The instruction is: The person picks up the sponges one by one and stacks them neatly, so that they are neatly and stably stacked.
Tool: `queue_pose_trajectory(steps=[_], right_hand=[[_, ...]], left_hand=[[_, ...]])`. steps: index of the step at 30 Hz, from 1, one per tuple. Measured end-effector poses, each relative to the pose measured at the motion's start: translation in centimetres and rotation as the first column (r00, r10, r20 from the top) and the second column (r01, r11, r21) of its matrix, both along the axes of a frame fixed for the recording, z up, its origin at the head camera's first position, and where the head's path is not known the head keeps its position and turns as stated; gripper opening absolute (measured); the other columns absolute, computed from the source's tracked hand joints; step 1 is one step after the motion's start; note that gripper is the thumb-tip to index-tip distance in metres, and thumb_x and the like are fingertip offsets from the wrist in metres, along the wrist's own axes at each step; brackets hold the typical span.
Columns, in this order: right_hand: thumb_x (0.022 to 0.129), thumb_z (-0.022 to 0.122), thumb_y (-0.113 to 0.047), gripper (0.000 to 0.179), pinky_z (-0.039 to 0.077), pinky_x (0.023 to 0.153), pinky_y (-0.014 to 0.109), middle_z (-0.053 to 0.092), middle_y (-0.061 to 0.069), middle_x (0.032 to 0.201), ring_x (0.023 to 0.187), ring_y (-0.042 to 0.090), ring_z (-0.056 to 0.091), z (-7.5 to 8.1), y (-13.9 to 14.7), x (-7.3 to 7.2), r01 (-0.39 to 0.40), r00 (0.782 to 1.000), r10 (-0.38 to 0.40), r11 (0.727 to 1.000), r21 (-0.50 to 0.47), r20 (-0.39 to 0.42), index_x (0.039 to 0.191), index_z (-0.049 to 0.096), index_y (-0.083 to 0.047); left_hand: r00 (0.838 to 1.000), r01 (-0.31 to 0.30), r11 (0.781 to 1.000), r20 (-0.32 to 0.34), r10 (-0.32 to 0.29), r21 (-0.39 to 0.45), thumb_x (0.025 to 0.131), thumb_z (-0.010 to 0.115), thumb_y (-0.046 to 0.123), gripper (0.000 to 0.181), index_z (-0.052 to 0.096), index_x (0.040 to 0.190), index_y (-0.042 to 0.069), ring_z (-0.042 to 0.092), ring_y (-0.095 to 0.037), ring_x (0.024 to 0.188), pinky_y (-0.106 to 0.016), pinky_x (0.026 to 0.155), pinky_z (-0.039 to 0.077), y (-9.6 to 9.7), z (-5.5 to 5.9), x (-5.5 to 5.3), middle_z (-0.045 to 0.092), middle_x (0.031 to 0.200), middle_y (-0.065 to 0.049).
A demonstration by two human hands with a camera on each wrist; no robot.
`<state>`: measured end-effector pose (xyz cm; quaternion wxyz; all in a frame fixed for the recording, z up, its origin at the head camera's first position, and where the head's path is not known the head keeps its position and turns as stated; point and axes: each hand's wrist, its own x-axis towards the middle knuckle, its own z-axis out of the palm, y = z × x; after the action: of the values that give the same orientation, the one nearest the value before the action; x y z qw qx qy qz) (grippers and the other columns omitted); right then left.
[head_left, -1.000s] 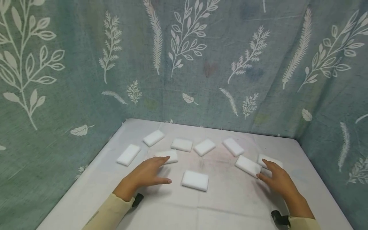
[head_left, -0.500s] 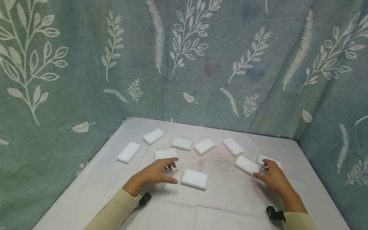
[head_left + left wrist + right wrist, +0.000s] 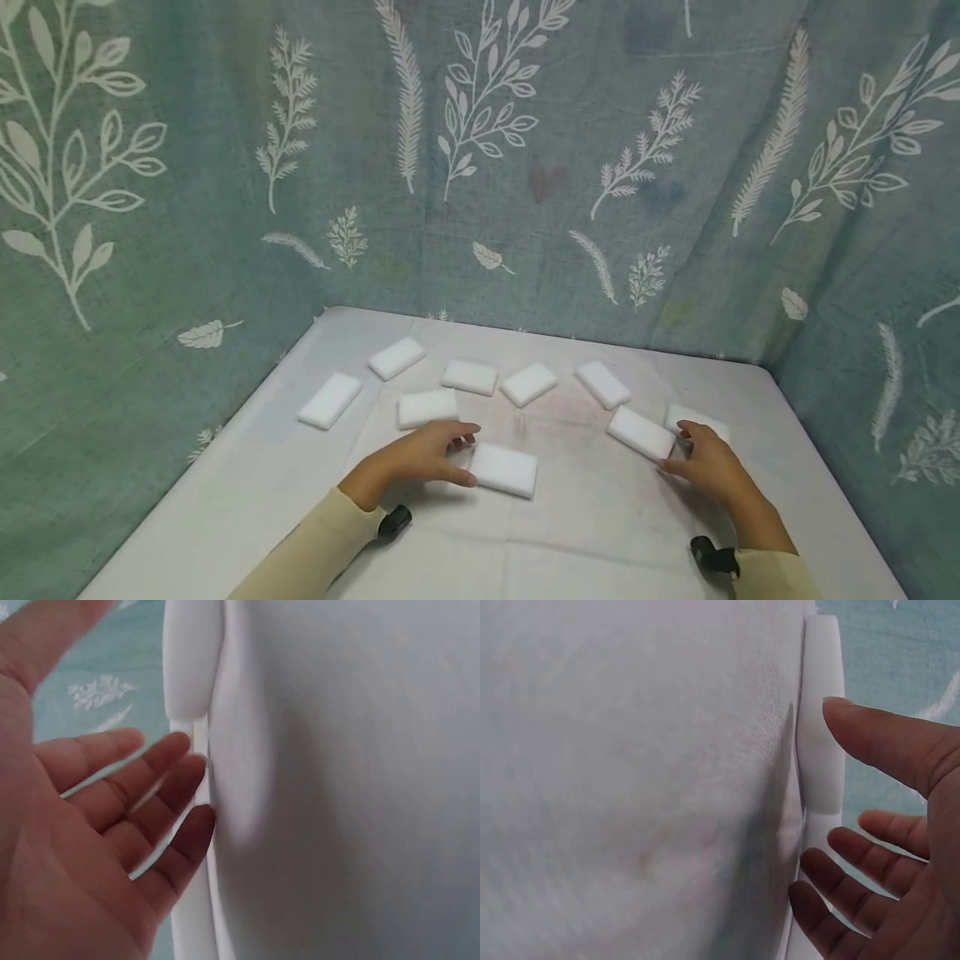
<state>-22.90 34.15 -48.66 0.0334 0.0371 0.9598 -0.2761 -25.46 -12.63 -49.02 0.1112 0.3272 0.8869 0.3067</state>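
Note:
Several white rectangular blocks with rounded edges lie flat on a white-covered table. At the front one [image 3: 506, 471] is my left hand [image 3: 416, 457], its thumb tip and index fingertip right at the block's left end. In the left wrist view, the left fingers [image 3: 161, 780] are spread and loosely bent, with a white block [image 3: 193, 656] beyond them. My right hand [image 3: 708, 467] hovers at the right end of another block [image 3: 640, 432], thumb by its corner. Its fingers partly overlap the far-right block [image 3: 693, 418]. The right wrist view has the thumb over a block's side [image 3: 821, 742], fingers apart.
Behind the left hand lies one block [image 3: 427, 408]. More blocks form a loose arc at the back, among them one at far left [image 3: 330, 400] and one near the middle [image 3: 528, 384]. A green leaf-patterned cloth [image 3: 480, 183] rises around the table's back and sides.
My left hand has moved right and nearer, from over the block behind to the left end of the front block. The right hand has shifted slightly left. The blocks have stayed put.

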Motion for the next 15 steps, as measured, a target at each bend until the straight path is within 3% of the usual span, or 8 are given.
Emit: queue_pose_trajectory(steps=[9, 15], right_hand=[[0.077, 0.083, -0.034, 0.092, 0.038, 0.096, 0.061, 0.044, 0.035, 0.133, 0.122, 0.049, 0.043, -0.2, 0.0, -0.5, 0.017, 1.0, -0.017, 0.999, 0.029, 0.013, 0.14, 0.036, 0.012], [0.076, 0.083, -0.039, 0.091, 0.04, 0.094, 0.06, 0.047, 0.035, 0.13, 0.119, 0.049, 0.046, -0.5, 0.3, -0.5, 0.002, 1.0, -0.003, 1.0, 0.027, 0.015, 0.137, 0.04, 0.013]], left_hand=[[0.999, -0.029, 0.997, 0.038, 0.027, 0.068, 0.07, 0.086, 0.045, 0.08, 0.056, 0.134, 0.009, 0.054, -0.015, 0.108, -0.036, 0.096, 0.044, 0.2, -1.3, -0.5, 0.059, 0.113, 0.01], [1.0, -0.03, 0.997, 0.005, 0.03, 0.072, 0.069, 0.088, 0.041, 0.072, 0.06, 0.129, 0.013, 0.054, -0.011, 0.105, -0.034, 0.093, 0.045, 0.4, -2.1, -0.6, 0.058, 0.112, 0.01]])
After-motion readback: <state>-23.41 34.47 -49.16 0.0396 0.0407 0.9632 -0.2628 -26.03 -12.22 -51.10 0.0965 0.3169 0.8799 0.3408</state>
